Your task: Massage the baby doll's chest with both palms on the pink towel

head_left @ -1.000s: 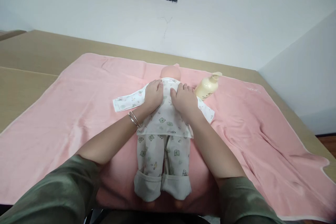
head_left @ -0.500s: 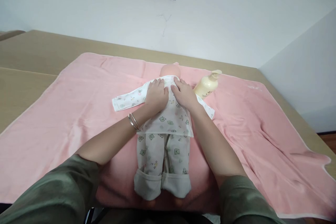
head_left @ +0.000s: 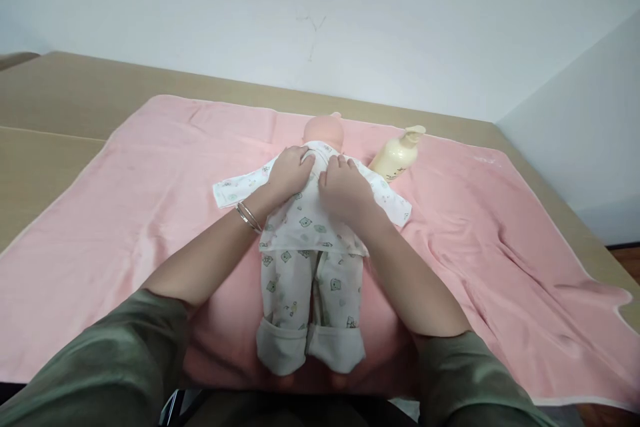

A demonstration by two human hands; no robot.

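A baby doll (head_left: 323, 131) lies face down, its bald head at the far end. It wears a white printed shirt (head_left: 306, 220) and matching pants (head_left: 287, 287) with turned-up cuffs. My left hand (head_left: 291, 172) rests on the upper left of the doll's back, fingers over the shoulder and thumb stretched toward the middle. Beside it, my right hand (head_left: 344, 188) lies on the upper right of the back, its fingers slightly bent against the shirt. Neither hand shows anything grasped. The doll's sleeves reach out to both sides; its face is hidden.
Under the doll spreads a pink blanket (head_left: 165, 167), wrinkled at the right, on a wooden table (head_left: 45, 93). A cream pump bottle (head_left: 397, 157) leans by the doll's right-hand sleeve. A white wall (head_left: 425, 33) rises behind the table.
My left hand has slid slightly outward, toward the doll's shoulder. My right hand has drawn down a little, its fingers more bent, and the shirt's neckline looks creased.
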